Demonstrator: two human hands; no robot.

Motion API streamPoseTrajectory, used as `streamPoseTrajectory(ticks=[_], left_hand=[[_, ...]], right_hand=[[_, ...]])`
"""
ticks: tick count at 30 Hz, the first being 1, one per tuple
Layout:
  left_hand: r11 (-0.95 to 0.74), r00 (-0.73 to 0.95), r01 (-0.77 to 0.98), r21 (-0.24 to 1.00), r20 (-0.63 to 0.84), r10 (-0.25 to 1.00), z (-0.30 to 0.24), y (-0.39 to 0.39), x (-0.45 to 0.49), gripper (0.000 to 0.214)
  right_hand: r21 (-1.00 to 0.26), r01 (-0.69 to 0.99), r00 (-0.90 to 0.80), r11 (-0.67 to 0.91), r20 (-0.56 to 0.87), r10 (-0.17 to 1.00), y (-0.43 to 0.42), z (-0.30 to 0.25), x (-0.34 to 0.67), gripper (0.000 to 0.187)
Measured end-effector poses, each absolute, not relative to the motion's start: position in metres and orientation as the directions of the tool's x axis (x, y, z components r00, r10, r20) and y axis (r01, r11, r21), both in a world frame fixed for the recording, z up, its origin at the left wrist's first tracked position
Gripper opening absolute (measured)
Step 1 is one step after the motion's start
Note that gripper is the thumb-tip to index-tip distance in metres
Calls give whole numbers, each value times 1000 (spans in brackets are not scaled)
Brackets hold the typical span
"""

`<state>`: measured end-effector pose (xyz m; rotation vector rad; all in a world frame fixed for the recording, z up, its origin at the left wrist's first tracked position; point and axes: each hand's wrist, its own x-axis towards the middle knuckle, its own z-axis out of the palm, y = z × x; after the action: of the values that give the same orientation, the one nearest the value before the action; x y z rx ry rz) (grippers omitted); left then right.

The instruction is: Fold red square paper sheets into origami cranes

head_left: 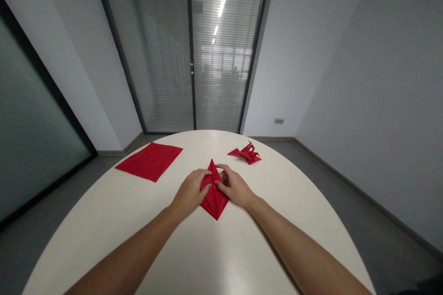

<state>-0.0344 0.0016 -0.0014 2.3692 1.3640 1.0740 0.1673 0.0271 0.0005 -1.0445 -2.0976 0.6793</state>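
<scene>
A red paper folded into a kite-like diamond (214, 198) lies on the white round table (207, 249), its sharp tip pointing away from me. My left hand (190, 191) presses on its left flap with curled fingers. My right hand (235, 187) pinches the right flap near the middle crease. Both hands touch the paper and meet over its upper half.
A flat red square sheet (149, 161) lies at the far left of the table. A finished red paper crane (246, 152) sits at the far right. Beyond the table edge are grey floor, white walls and glass doors with blinds (190, 46).
</scene>
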Motion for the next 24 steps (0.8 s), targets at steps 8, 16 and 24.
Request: streamPoseTrajectory(ticks=[8, 16, 24], left_hand=[[-573, 361, 712, 407, 488, 795, 7, -8, -30, 18], [-635, 510, 708, 311, 397, 763, 6, -14, -30, 33], [-695, 583, 649, 309, 384, 715, 7, -15, -30, 35]], right_hand=[[-693, 534, -351, 484, 340, 873, 29, 2, 167, 33], [-708, 591, -219, 387, 320, 922, 35, -2, 167, 17], [-764, 566, -86, 308, 317, 945, 40, -6, 171, 29]])
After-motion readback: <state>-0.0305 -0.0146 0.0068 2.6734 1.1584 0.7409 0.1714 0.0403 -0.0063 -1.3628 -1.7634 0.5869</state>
